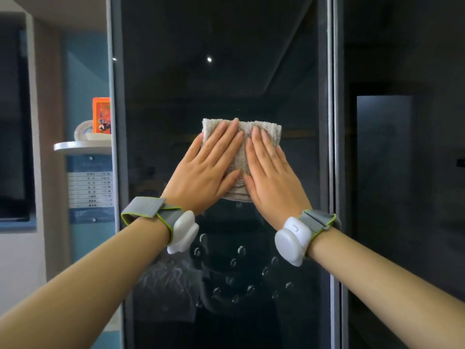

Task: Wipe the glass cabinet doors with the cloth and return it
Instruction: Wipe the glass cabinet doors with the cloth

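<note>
A folded grey cloth (pixel 242 157) lies flat against the dark glass cabinet door (pixel 221 71) at mid height. My left hand (pixel 203 170) presses on the cloth's left half, fingers straight and together. My right hand (pixel 271 175) presses on its right half the same way. Both palms cover most of the cloth; only its top edge, a middle strip and a bottom corner show. A second dark glass door (pixel 402 71) stands to the right, past a grey frame post (pixel 333 122).
Left of the door, a white shelf (pixel 80 146) carries an orange box (pixel 101 115) and a white dish. Below it hangs a blue wall chart (pixel 90 187). A dark screen (pixel 12 117) sits at the far left. Reflections and round marks show in the lower glass.
</note>
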The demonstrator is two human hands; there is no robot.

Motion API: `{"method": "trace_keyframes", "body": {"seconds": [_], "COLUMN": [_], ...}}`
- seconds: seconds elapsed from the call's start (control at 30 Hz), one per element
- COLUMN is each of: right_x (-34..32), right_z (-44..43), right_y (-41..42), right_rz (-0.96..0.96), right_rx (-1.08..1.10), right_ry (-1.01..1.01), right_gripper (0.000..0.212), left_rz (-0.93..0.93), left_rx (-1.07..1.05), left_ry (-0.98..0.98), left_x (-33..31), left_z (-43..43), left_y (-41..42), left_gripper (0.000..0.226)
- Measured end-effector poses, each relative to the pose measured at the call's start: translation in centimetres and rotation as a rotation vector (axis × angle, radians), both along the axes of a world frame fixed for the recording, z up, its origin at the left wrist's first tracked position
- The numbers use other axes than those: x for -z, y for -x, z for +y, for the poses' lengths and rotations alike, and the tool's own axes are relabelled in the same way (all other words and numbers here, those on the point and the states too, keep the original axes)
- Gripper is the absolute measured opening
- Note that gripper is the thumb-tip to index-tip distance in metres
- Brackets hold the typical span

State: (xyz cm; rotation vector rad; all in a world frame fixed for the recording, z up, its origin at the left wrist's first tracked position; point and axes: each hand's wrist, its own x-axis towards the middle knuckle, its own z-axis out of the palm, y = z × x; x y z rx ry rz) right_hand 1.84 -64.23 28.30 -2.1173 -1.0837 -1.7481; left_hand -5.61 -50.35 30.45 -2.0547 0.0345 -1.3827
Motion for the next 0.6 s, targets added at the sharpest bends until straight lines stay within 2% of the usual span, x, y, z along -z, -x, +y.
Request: {"method": "trace_keyframes", "body": {"seconds": [0.37, 0.6], "right_x": [-1.2, -3.2], "right_z": [6.8, 7.0], "right_y": [4.0, 3.5], "right_rz": [-0.06, -0.104], "right_rx": [-0.048, -0.044], "right_ry": [0.095, 0.153], "right_gripper": [0.058, 0.058], "left_rz": [-0.026, -0.043], "left_rx": [0.021, 0.067], "left_ry": [0.199, 0.254], "left_x": [0.6, -0.6], "left_z": [6.6, 7.2], "left_y": [4.5, 4.7], "left_gripper": [0.062, 0.062]}}
